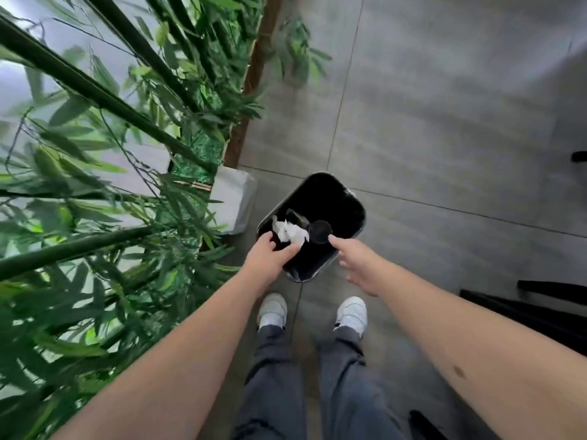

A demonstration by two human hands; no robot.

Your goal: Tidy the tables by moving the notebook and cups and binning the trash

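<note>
A black bin (346,201) stands on the floor in front of my feet. Crumpled white paper (290,231) lies inside its near left part, just past the fingertips of my left hand (270,258), whose thumb and fingers are spread apart over the rim. A round black cup or lid (320,231) sits in the bin beside the paper. My right hand (355,262) hovers over the bin's near right edge with its fingers spread, the index fingertip close to the black round piece. Neither hand grips anything.
Tall bamboo-like plants (95,185) fill the left side, with a white planter (235,198) right beside the bin. Grey tiled floor (444,122) stretches ahead and to the right. Dark furniture legs (540,309) stand at the right edge. My white shoes (273,309) are just behind the bin.
</note>
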